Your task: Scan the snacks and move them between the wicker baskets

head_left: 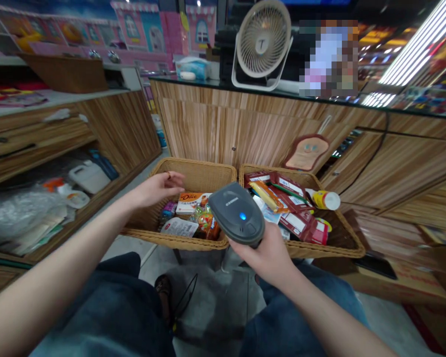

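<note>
In my right hand [269, 250] is a dark grey barcode scanner [236, 213] with a blue light glowing on top. It hangs over the inner edges of two wicker baskets. My left hand [161, 190] is empty, its fingers apart, above the left side of the left wicker basket [196, 168]. Inside that basket lie a white and orange Dove box [193, 202], a pack with a white label [180, 227] and colourful snack packs [207, 223]. The right wicker basket [344, 238] holds several dark red packs [299, 223], a yellow pack [268, 196] and a yellow canister with a white lid [326, 200].
A white fan [263, 42] stands on the glass-topped counter [200, 114] ahead. An open shelf at left holds a white jug [89, 176] and a spray bottle [69, 193]. At right, a dark phone-like slab [377, 265] lies on a cardboard box [416, 280]. A cable [371, 168] hangs down the counter.
</note>
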`<state>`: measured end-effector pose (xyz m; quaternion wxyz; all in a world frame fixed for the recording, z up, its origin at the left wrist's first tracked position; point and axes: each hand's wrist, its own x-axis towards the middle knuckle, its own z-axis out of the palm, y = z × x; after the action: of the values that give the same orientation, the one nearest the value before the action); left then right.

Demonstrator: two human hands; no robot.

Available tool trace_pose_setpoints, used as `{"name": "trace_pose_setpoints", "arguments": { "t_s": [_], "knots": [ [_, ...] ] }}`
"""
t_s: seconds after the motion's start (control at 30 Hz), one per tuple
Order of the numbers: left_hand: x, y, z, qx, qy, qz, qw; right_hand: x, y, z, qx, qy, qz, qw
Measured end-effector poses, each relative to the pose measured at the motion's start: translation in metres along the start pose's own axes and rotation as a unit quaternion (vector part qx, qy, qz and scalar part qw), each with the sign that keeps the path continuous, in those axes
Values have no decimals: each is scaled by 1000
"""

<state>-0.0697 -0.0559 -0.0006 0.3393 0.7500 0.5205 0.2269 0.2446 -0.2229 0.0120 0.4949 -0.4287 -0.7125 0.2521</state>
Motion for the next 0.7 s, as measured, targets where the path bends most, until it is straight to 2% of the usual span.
{"name": "trace_pose_setpoints", "arguments": {
  "t_s": [0.07,0.1,0.17,0.23,0.27,0.33,0.43,0.5,0.6,0.7],
  "knots": [
    [6,-14,-3,164,-45,-16,985,0,0,2,0,-6,3,1000],
    [9,-18,-2,258,-70,-19,963,0,-1,3,2,-10,5,1000],
    [15,-25,1,417,-117,-9,901,0,-1,4,3,-15,7,1000],
    [20,-31,6,494,-157,3,855,1,-2,4,-2,-16,10,1000],
    [23,-35,10,503,-172,7,847,1,-2,4,-3,-16,11,1000],
    [27,-45,17,487,-184,6,854,2,-2,4,-2,-20,12,1000],
    [31,-60,28,436,-164,7,885,2,-2,3,2,-22,10,1000],
    [32,-67,35,423,-159,10,892,1,-1,3,5,-22,9,1000],
    [30,-71,45,427,-161,19,890,0,0,3,8,-20,12,1000],
    [28,-66,47,420,-156,24,894,-1,2,3,5,-19,16,1000]
  ]
}}
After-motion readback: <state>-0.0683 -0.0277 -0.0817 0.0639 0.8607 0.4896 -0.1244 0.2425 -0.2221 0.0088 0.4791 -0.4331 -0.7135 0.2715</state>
